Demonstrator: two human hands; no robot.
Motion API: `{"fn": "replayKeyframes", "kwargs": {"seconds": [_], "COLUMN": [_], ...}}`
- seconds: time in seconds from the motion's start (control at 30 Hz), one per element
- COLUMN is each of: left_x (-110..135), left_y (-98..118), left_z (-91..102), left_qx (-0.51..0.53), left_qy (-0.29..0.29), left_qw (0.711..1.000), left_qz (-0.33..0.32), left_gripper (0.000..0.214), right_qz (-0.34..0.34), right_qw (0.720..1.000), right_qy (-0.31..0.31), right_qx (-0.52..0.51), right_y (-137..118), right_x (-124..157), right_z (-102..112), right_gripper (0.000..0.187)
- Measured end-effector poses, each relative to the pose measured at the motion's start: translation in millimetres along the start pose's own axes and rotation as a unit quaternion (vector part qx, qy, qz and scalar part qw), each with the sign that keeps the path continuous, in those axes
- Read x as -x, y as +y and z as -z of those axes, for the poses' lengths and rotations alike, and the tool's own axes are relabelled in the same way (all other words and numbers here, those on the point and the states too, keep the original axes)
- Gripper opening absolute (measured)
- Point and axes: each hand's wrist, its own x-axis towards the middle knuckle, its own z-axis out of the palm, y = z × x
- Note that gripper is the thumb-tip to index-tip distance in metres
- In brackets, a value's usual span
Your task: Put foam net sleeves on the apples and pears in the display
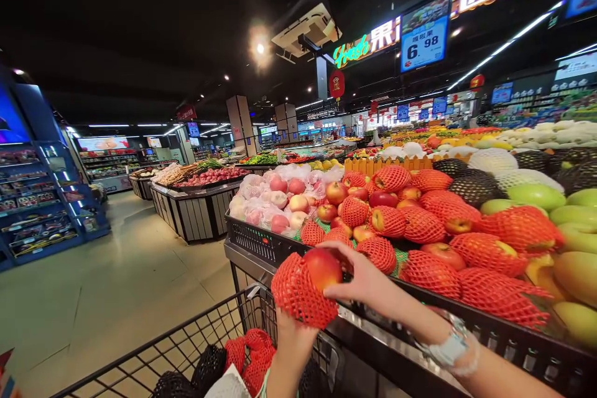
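A red apple [323, 267] sits half inside an orange-red foam net sleeve [298, 292], held up above a shopping cart [186, 342]. My left hand [290, 337] grips the net sleeve from below. From the right, my right hand [361, 277] has its fingers on the apple; a watch [450, 348] is on that wrist. Behind them the fruit display bin [261, 239] carries many apples, several in the same orange-red nets [424, 224].
The cart holds orange-red and black foam nets [247, 354]. Green mangoes [536, 196] lie at the right of the display. More produce stands [196, 205] are to the left, with blue shelving [41, 199] across the aisle floor. A price sign [424, 34] hangs overhead.
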Motion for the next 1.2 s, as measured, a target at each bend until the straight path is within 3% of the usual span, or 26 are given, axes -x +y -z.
{"fn": "replayKeyframes", "kwargs": {"seconds": [0.07,0.23,0.37,0.47,0.53,0.67,0.77,0.87,1.0,1.1,1.2], "left_x": [1.5,4.8,9.1,9.5,7.9,5.5,9.1,15.2,18.7,17.7,18.7], "left_y": [7.1,33.9,39.5,36.6,35.1,34.2,30.4,23.4,19.1,18.6,12.6], "left_z": [0.1,-2.6,-7.2,-10.2,-10.7,-8.9,-8.8,-11.0,-12.1,-9.9,-7.8], "left_qx": [-0.044,-0.178,-0.223,-0.252,-0.269,-0.257,-0.236,-0.212,-0.183,-0.194,-0.23], "left_qy": [-0.047,-0.159,-0.191,-0.205,-0.194,-0.2,-0.201,-0.187,-0.175,-0.225,-0.231], "left_qw": [0.996,0.957,0.933,0.924,0.925,0.934,0.943,0.955,0.963,0.95,0.936], "left_qz": [-0.063,-0.168,-0.205,-0.204,-0.186,-0.148,-0.122,-0.091,-0.093,-0.097,-0.133], "left_gripper": [0.056,0.029,0.042,0.052,0.049,0.043,0.043,0.04,0.039,0.03,0.032], "right_qz": [-0.028,-0.043,-0.083,-0.114,-0.112,-0.091,-0.071,-0.067,-0.07,-0.072,-0.063], "right_qw": [0.999,0.999,0.993,0.98,0.972,0.973,0.976,0.967,0.949,0.958,0.978], "right_qy": [0.001,0.009,0.013,0.044,0.065,0.082,0.125,0.206,0.276,0.246,0.178], "right_qx": [-0.038,-0.032,-0.08,-0.16,-0.197,-0.195,-0.16,-0.131,-0.134,-0.126,-0.089], "right_y": [1.5,17.2,24.5,25.2,26.1,33.2,42.7,50.7,49.6,40.6,31.7], "right_x": [23.3,52.6,63.6,68.5,71.6,79.2,85.6,90.8,93.0,93.6,98.0], "right_z": [-7.0,-9.4,-14.6,-21.8,-26.1,-33.1,-40.2,-48.1,-50.0,-41.5,-32.9], "right_gripper": [0.064,0.069,0.075,0.077,0.078,0.078,0.07,0.063,0.037,0.027,0.022]}}
